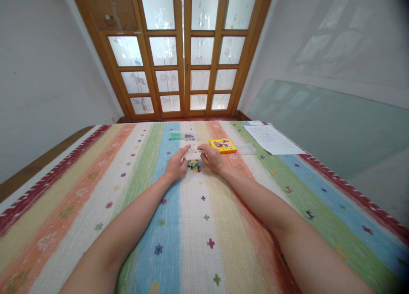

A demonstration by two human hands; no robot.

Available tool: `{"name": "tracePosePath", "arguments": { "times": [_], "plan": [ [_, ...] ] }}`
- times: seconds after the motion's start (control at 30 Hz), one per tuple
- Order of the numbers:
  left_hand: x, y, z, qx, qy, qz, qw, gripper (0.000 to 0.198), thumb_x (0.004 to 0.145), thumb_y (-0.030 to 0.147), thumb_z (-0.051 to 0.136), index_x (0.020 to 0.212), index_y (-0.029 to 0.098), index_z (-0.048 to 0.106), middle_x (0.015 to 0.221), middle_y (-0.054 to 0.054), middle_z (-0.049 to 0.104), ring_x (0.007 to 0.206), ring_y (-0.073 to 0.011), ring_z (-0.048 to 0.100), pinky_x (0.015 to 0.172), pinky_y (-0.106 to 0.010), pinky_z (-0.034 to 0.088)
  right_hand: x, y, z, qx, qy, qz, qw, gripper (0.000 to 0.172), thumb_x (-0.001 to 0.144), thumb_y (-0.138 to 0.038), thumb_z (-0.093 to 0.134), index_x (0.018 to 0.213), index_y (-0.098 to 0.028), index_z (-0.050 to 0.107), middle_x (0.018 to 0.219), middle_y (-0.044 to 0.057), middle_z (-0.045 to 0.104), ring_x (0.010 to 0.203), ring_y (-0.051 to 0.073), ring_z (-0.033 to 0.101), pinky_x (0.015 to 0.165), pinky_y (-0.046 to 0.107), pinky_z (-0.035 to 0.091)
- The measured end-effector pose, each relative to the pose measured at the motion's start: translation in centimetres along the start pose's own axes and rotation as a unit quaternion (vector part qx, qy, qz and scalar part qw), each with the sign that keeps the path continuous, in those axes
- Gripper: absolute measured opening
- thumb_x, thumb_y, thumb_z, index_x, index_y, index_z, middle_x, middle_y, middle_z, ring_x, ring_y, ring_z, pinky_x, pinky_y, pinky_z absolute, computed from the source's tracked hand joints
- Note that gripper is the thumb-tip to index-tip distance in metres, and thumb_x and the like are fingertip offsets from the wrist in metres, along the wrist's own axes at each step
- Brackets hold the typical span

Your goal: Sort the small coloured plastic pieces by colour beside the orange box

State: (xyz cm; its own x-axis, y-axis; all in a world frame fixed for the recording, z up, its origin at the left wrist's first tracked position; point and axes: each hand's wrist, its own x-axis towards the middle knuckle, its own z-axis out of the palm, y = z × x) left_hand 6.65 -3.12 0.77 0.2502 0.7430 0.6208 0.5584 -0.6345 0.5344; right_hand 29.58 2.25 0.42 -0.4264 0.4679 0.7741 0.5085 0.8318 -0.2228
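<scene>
Between my two hands stretches a small clear plastic bag (192,152), pinched at its sides. My left hand (176,164) grips its left edge between thumb and fingers. On the other edge, my right hand (211,157) is closed with thumb and forefinger. Just under the bag lies a small pile of yellow and blue pieces (194,165) on the cloth; they look like tiny building bricks, too small to make out singly. A yellow box (223,145) with a printed picture lies right beside my right hand.
Beyond my hands lies another clear bag (183,136) with green and dark pieces. Clear plastic packaging (246,149) lies right of the yellow box. White printed sheets (271,139) rest near the right edge of the striped tablecloth (198,230). A glass panel (319,119) stands at the right.
</scene>
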Motion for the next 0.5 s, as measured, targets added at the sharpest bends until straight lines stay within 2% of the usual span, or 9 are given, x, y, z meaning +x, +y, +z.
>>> {"name": "tracePosePath", "arguments": {
  "times": [0.1,0.2,0.27,0.33,0.43,0.5],
  "plan": [
    [0.0,0.1,0.1,-0.040,0.000,-0.038,0.998,0.071,0.091,0.009,0.054,0.160,0.025,0.044,0.153,-0.010,0.059,0.128,-0.0230,0.065,0.110,-0.041,0.055,0.1,-0.1,-0.1,0.009,0.002,-0.001,1.000,0.038,0.093,-0.009,0.046,0.127,-0.022,0.058,0.110,0.010,0.072,0.102,0.024,0.069,0.090,0.039,0.057],
    [0.1,0.1,0.3,-0.079,-0.020,-0.076,0.994,0.067,0.096,0.018,0.058,0.160,0.025,0.043,0.132,-0.009,0.072,0.102,-0.0188,0.073,0.095,-0.036,0.060,0.4,-0.7,-0.3,0.019,-0.016,-0.006,1.000,0.041,0.099,-0.016,0.047,0.139,-0.023,0.054,0.124,0.012,0.070,0.114,0.026,0.068,0.098,0.044,0.057],
    [0.1,0.0,0.5,-0.092,-0.022,-0.098,0.991,0.066,0.098,0.024,0.061,0.161,0.024,0.042,0.109,-0.006,0.077,0.088,-0.0170,0.073,0.089,-0.033,0.059,0.6,-1.4,-0.5,0.020,-0.052,-0.008,0.998,0.046,0.103,-0.025,0.051,0.149,-0.024,0.049,0.136,0.014,0.066,0.126,0.028,0.063,0.105,0.049,0.055],
    [0.2,-0.2,0.6,-0.101,-0.011,-0.116,0.988,0.066,0.098,0.027,0.062,0.161,0.022,0.042,0.096,-0.003,0.076,0.082,-0.0161,0.072,0.085,-0.030,0.057,0.8,-2.1,-0.8,0.010,-0.095,-0.008,0.995,0.056,0.104,-0.035,0.056,0.157,-0.024,0.042,0.148,0.016,0.059,0.137,0.030,0.056,0.112,0.053,0.051],
    [0.2,-0.5,0.7,-0.115,0.010,-0.133,0.984,0.065,0.099,0.031,0.062,0.160,0.021,0.042,0.091,-0.001,0.072,0.075,-0.0141,0.068,0.078,-0.027,0.056,1.1,-2.8,-0.9,-0.018,-0.132,-0.020,0.991,0.067,0.102,-0.040,0.061,0.162,-0.023,0.036,0.160,0.018,0.048,0.147,0.033,0.046,0.118,0.056,0.046],
    [0.2,-0.6,0.8,-0.123,0.010,-0.138,0.983,0.064,0.100,0.034,0.060,0.160,0.021,0.041,0.090,-0.001,0.071,0.073,-0.0137,0.067,0.075,-0.027,0.055,1.2,-3.0,-0.9,-0.045,-0.131,-0.020,0.990,0.065,0.102,-0.039,0.062,0.161,-0.023,0.040,0.159,0.019,0.048,0.146,0.034,0.046,0.117,0.057,0.045]
  ]
}}
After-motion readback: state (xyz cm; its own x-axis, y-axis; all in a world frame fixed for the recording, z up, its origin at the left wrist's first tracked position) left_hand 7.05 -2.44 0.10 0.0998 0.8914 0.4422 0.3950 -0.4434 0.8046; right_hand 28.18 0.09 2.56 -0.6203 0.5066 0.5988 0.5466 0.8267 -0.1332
